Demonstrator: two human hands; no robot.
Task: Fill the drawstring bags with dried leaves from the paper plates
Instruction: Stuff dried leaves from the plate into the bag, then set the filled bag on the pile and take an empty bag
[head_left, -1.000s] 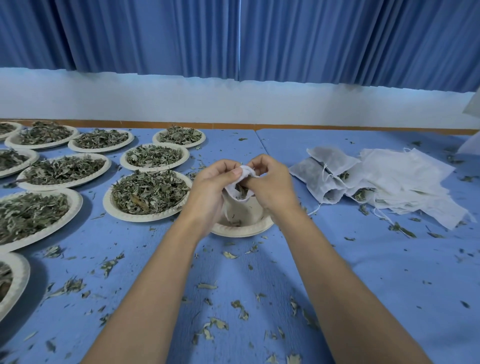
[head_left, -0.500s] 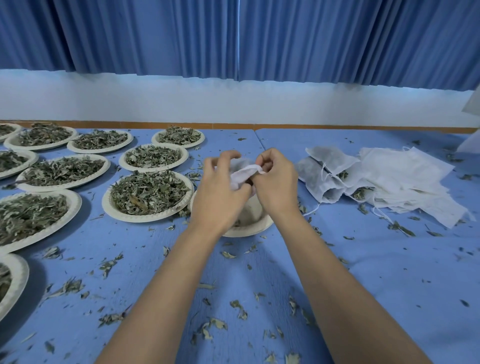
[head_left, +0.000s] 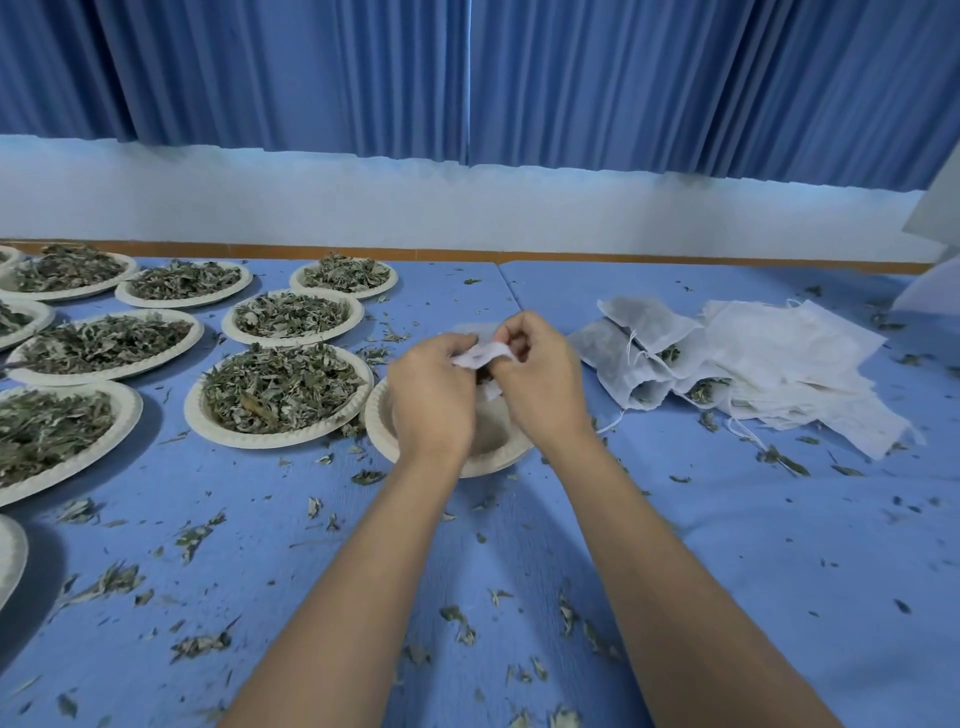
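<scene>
Pinching bag (head_left: 480, 356) with left hand (head_left: 431, 397) and right hand (head_left: 543, 387) over plate (head_left: 488, 464); draw mouth shut evenly, spilling nothing

most of the drawstring bag (head_left: 483, 355) is hidden behind the left hand (head_left: 431, 395) and right hand (head_left: 543, 387) — only a crumpled white strip shows between them, and its mouth and cord cannot be made out. the hands also cover the middle of the near paper plate (head_left: 382, 423), so what lies in it cannot be told. the near-left plate (head_left: 10, 553) is cut to a sliver by the left edge. a pale sheet (head_left: 937, 218) at the far right runs out of frame — unidentifiable. the left forearm (head_left: 363, 597) and right forearm (head_left: 675, 597) are cut off at the near edge.
</scene>
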